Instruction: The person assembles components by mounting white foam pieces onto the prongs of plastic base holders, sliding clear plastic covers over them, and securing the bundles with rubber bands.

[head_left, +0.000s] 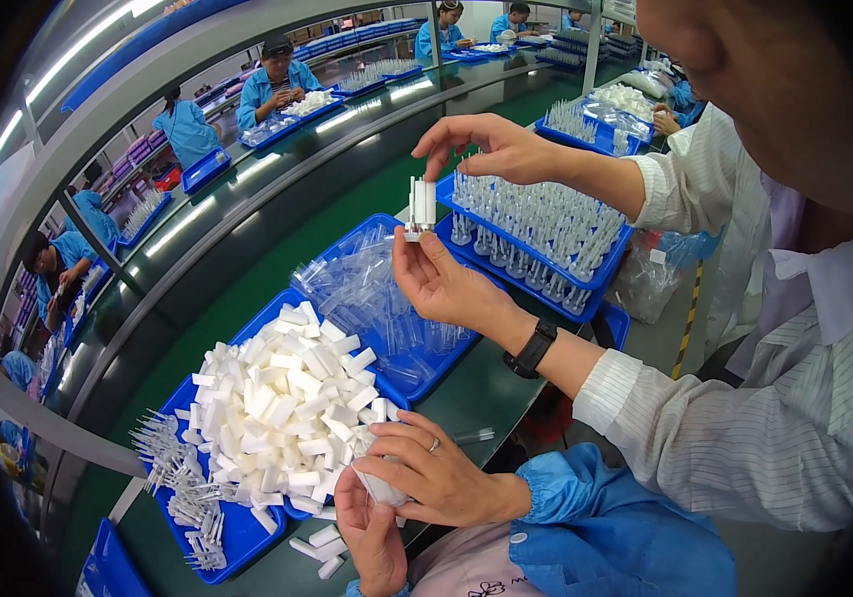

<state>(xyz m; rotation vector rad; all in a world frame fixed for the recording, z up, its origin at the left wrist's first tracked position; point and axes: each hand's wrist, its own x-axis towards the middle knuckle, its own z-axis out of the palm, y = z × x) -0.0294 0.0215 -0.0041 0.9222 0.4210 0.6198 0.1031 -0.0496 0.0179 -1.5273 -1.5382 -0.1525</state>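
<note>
Close to my body, my left hand (pixel 371 535) and my right hand (pixel 451 482), which wears a ring, are both closed around a whitish piece (pixel 382 488). My fingers cover part of it, so its exact kind does not show. Just beyond my hands is a big heap of white blocks (pixel 282 403) on a blue tray. Several loose white blocks (pixel 325 543) lie on the dark table beside my left hand. A clear plastic part (pixel 473 436) rests past my right hand.
At my right, a co-worker in a striped shirt (pixel 725 438) holds up a small white assembly (pixel 422 207) over a blue tray of clear sleeves (pixel 367 284). Stacked trays of upright clear parts (pixel 536 224) stand behind. Thin white-and-clear parts (pixel 192 507) lie left; a conveyor (pixel 163 298) runs beyond.
</note>
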